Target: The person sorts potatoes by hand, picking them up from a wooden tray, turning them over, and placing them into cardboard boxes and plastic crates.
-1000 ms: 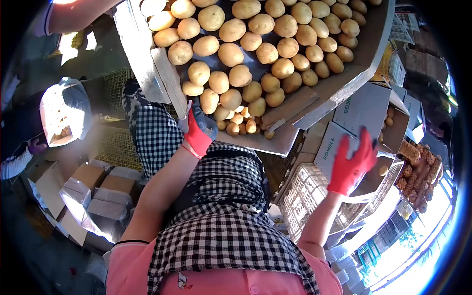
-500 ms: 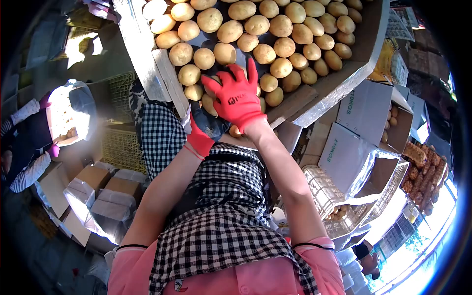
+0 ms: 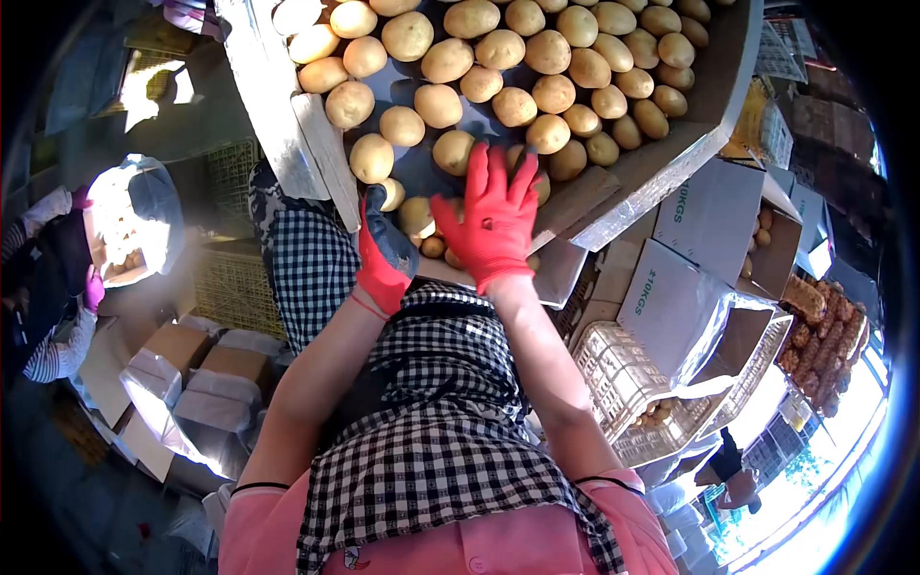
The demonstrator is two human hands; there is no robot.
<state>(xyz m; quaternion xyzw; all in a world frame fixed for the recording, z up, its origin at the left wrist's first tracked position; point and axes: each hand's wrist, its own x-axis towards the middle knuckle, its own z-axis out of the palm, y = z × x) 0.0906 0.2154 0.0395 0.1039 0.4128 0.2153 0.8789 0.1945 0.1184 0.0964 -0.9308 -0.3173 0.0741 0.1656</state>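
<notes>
Many round yellow potatoes (image 3: 447,60) lie spread over a wooden-edged table (image 3: 648,188). My right hand (image 3: 493,222), in a red glove, has its fingers spread over potatoes at the table's near edge, with the palm down. To its left, my left hand (image 3: 385,251), in a red and dark glove, is held on edge beside a few potatoes (image 3: 416,218) at the table's narrow opening. Its thumb points up along the wooden edge, and it grips nothing visible; the fingers are partly hidden.
At the left a co-worker (image 3: 53,278) in pink gloves holds a lined container (image 3: 134,220) of potatoes. Wrapped cartons (image 3: 235,369) stand lower left. On the right are white cartons (image 3: 704,220), a plastic crate (image 3: 618,374) and filled net bags (image 3: 826,340).
My right hand has moved right and slightly down. My left hand has turned more upright. Several potatoes have shifted toward the near opening, baring more of the dark table surface.
</notes>
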